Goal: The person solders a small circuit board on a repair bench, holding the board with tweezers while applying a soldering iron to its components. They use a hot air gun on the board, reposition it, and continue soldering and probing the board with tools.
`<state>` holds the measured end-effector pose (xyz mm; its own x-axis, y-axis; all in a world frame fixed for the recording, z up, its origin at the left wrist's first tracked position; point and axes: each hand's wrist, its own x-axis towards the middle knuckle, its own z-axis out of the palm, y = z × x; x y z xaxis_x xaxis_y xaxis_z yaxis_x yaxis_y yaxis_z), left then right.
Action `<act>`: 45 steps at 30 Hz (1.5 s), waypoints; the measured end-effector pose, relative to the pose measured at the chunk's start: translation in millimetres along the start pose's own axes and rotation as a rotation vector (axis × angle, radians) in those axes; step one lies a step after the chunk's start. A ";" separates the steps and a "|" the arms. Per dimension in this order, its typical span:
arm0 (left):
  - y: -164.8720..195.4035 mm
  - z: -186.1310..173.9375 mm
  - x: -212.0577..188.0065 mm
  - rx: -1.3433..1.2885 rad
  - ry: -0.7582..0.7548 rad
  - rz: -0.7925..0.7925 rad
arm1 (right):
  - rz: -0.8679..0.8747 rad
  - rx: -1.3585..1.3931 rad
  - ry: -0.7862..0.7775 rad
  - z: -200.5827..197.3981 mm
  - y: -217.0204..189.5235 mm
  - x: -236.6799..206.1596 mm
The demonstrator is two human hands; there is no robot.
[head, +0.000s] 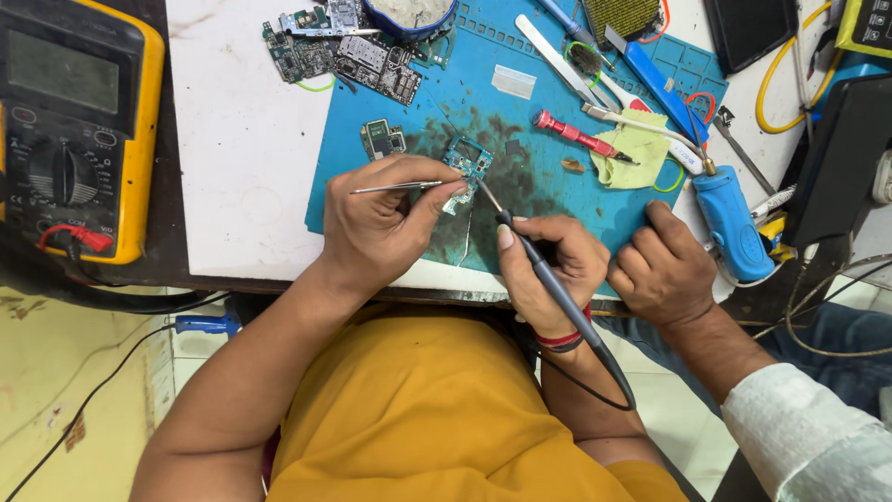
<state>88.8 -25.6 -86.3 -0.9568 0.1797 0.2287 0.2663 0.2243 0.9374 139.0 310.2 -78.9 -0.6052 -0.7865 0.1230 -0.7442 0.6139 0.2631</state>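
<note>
Presently the small circuit board (467, 164) lies flat on the blue mat (520, 121), on the dark scorched patch near the mat's near edge. All positions below are given relative to that board.

Left hand (376, 228): just to the board's near-left, fingers (437, 197) closed around a pair of thin metal tweezers (395, 187). The tweezers run roughly level from left to right, their tips hidden behind the thumb at the board's near-left corner. Whether the tips touch the board cannot be told.

Right hand (548, 270): nearer than the board and to its right, fingers curled shut in a pen grip around a grey soldering iron (548, 279). The iron's long axis slants from the cable end at lower right up to the tip at upper left, and the tip meets or nearly meets the board's near-right edge. Contact cannot be confirmed.

Judgement: the board sits between the two tool tips, with the left hand the nearer of the two.

A second person's hand (662, 270), in a white sleeve, rests on the table (242, 139) edge well right of the board. A red screwdriver (576, 135) and yellow cloth (636, 153) lie beyond and right; a yellow meter (74, 130) stands far left.
</note>
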 end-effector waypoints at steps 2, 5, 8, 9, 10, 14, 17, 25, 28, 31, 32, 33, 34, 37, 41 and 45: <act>-1.1 0.2 0.2 0.004 -0.001 0.006 | 0.002 0.009 0.009 1.2 0.2 -0.4; -1.5 0.2 0.4 -0.021 0.003 0.017 | 0.013 0.004 0.011 2.8 0.1 -1.7; -2.1 0.6 1.1 -0.052 0.011 0.020 | 0.007 -0.015 -0.001 4.6 0.2 -3.2; -2.0 0.7 1.3 -0.044 0.015 0.013 | 0.011 -0.014 -0.002 5.2 0.5 -3.4; -1.4 0.7 1.2 -0.036 0.019 0.004 | 0.015 -0.011 -0.002 5.7 0.5 -3.9; 0.1 0.6 0.9 -0.004 0.029 -0.028 | 0.016 0.002 -0.011 7.7 0.1 -5.2; 0.8 1.0 1.7 0.008 0.031 -0.038 | 0.021 -0.009 -0.011 8.2 -0.6 -6.2; 0.1 2.2 1.4 0.021 0.045 0.018 | 0.040 0.002 -0.012 7.4 -1.8 -5.7; -1.1 2.8 1.2 0.024 0.048 0.034 | 0.054 -0.004 -0.021 10.0 -2.9 -9.3; -2.5 3.3 0.5 0.031 0.039 0.025 | 0.061 -0.007 -0.014 13.3 -4.0 -14.2; -2.4 3.3 0.5 0.032 0.039 0.026 | 0.063 -0.008 -0.009 13.8 -4.1 -15.0; -3.3 3.4 0.1 0.032 0.040 0.026 | 0.070 -0.015 -0.024 14.9 -4.9 -15.2; -3.4 3.5 0.1 0.031 0.040 0.026 | 0.077 -0.022 -0.039 15.0 -5.1 -14.7; -3.9 2.8 0.1 0.053 0.037 0.045 | 0.080 -0.013 -0.038 14.5 -5.5 -11.7; -4.0 3.3 0.9 0.059 0.048 0.065 | 0.091 -0.023 -0.056 15.6 -5.9 -13.5; -2.9 2.8 0.2 0.069 0.047 0.077 | 0.081 -0.022 -0.055 20.6 -6.3 -21.2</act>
<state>88.2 -23.6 -89.7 -0.9372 0.1541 0.3129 0.3450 0.2772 0.8967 150.8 324.4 -102.9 -0.6786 -0.7288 0.0918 -0.6861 0.6735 0.2751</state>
